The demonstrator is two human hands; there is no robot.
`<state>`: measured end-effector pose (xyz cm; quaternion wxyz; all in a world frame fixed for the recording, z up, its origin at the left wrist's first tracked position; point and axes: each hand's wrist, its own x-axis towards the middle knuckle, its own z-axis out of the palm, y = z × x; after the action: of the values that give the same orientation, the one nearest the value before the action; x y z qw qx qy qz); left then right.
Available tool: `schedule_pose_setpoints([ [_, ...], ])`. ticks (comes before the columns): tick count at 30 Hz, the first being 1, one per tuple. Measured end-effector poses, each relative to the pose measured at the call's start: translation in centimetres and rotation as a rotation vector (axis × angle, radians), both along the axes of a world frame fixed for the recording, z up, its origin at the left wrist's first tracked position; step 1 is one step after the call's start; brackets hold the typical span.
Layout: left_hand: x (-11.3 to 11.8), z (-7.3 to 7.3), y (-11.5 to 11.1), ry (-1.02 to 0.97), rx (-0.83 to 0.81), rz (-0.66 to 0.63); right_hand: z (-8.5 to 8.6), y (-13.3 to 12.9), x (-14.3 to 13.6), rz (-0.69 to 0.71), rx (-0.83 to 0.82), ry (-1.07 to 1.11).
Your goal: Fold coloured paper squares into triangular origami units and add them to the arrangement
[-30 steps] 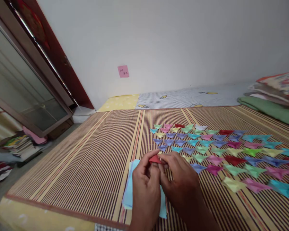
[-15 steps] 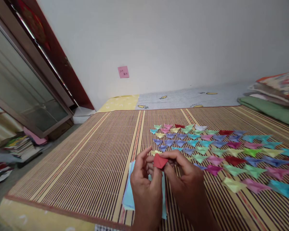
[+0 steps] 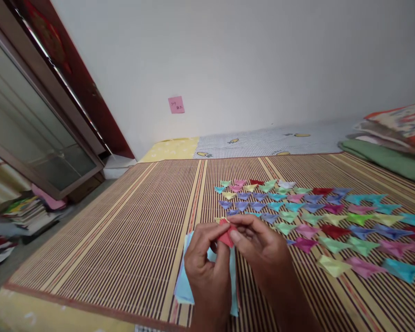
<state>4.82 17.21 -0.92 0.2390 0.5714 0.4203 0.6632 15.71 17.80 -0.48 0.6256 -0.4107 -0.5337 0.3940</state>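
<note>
Head view, single entry.

Left hand (image 3: 204,265): raised over the near middle of the striped mat (image 3: 107,240), fingers curled, thumb and forefinger closed on the left side of a red folded paper (image 3: 226,236); an open gap shows between the bent thumb and forefinger below the grip.

Right hand (image 3: 264,249): forefinger extended to the far edge of the same paper, thumb against its right side, the two pinched together on it; remaining fingers loosely bent, partly hidden.

Red folded paper: small, creased, between the fingertips of both hands, held above the mat and tilted; its near tip points toward the person, its edges partly covered by the fingers.

Paper sheets (image 3: 184,286): light-blue stack lying flat on the mat, under and to the left of the hands, partly covered by them.

Folded paper pieces: many, in rough rows on the mat, far and right of the hands. Among them, a white piece (image 3: 286,184) in the far row; a magenta piece (image 3: 305,245) just right of the right hand; a pale yellow piece (image 3: 334,266) and a cyan piece (image 3: 405,269) in the near row.

Green folded cloth (image 3: 389,159): far right, beneath a patterned cushion (image 3: 406,115).

Pink note (image 3: 176,104): on the far wall (image 3: 249,60), handwritten, too small to read.
</note>
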Motion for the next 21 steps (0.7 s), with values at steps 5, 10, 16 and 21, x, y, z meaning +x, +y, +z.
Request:
schedule_pose_setpoints([
  [5, 0.2, -0.2, -0.2, -0.119, -0.186, 0.019, -0.3, 0.3, -0.1, -0.004, -0.047, 0.13],
  [10, -0.4, 0.8, -0.2, -0.102, -0.271, -0.125, -0.5, 0.6, 0.3, -0.014, -0.001, 0.101],
  [16, -0.8, 1.0, 0.4, -0.039, -0.253, -0.17, -0.7, 0.4, 0.1, -0.133, 0.083, -0.117],
  [21, -1.1, 0.5, 0.5, 0.018, -0.221, -0.155, -0.2, 0.3, 0.0, -0.184, 0.17, -0.217],
])
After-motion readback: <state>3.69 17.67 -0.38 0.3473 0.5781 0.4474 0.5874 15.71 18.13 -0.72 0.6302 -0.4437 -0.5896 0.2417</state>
